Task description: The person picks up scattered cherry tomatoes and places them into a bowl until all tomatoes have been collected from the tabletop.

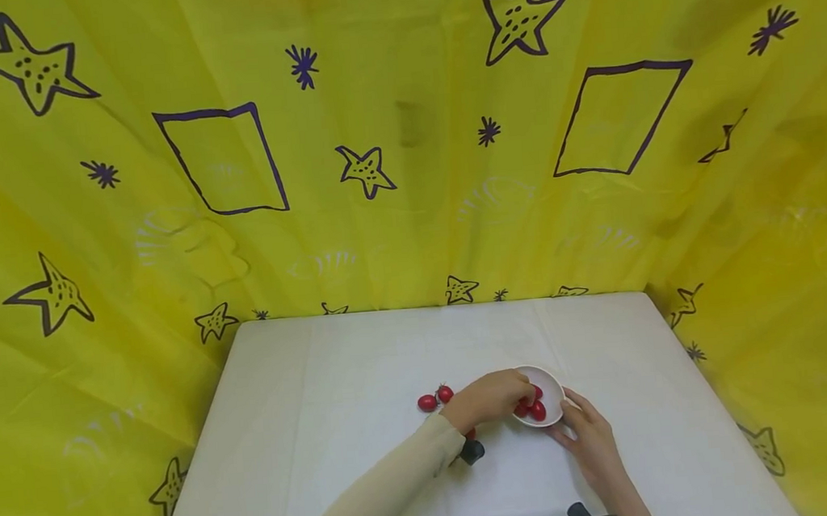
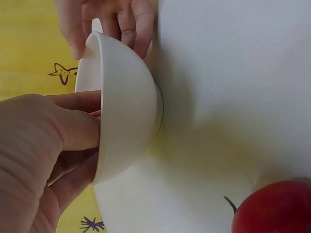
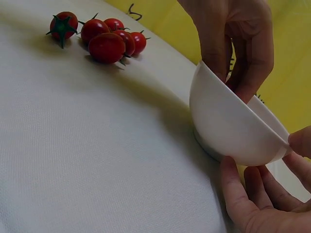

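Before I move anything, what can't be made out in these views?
- How many tomatoes the bowl holds: head view, the left hand covers part; wrist views, the bowl's wall hides them.
- Whether that hand pinches one: hidden by the hand itself in the head view, by the bowl in the wrist views.
- Some loose tomatoes: head view, behind left hand and sleeve.

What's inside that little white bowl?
Inside the bowl are a few red tomatoes, with the left hand partly in there too. That hand covers part of the inside, so whether more lie beneath it can't be seen.
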`<state>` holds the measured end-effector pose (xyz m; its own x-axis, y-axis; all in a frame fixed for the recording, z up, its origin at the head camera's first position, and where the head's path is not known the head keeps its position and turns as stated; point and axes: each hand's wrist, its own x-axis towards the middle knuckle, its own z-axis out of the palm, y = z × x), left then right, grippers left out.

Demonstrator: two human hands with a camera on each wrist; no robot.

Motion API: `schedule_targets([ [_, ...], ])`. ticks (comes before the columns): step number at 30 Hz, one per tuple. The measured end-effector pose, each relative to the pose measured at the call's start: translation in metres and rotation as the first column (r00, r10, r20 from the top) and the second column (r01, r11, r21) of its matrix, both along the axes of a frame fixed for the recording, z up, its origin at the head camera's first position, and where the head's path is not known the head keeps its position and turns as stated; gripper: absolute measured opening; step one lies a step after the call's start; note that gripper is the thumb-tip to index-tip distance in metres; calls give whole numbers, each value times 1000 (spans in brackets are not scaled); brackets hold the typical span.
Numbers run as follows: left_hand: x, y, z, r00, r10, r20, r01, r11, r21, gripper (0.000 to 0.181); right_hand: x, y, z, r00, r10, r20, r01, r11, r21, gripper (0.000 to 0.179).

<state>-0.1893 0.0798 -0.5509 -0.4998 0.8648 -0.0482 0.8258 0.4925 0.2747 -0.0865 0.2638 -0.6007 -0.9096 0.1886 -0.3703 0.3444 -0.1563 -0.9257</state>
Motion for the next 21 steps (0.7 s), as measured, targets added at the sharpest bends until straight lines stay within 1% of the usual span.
schedule_targets([
  [4, 1, 4, 0, 1000, -5, -7, 5, 1000, -26, 16, 0, 1, 0, 1000, 13, -1, -13, 1000, 11, 57],
  [8, 1, 4, -2, 1000, 7, 11, -7, 1000, -9, 17, 1, 1, 0, 1000, 13, -2, -13, 1000, 7, 57],
  [10, 1, 3, -4, 1000, 9, 7, -9, 1000, 2, 18, 1, 1, -1, 1000, 15, -4, -15, 1000, 4, 57],
  [14, 0, 0, -10, 1000, 9, -10, -9, 999, 34, 19, 2, 2, 0, 1000, 24, -3, -24, 1000, 11, 56],
  [19, 1, -8, -17, 999, 18, -40, -14, 994, 109, 20, 2, 2, 0, 1000, 31, 3, -31, 999, 27, 56],
  [21, 3, -12, -19, 999, 33, -41, -27, 989, 145, 21, 1, 1, 0, 999, 32, 4, -32, 999, 29, 57],
])
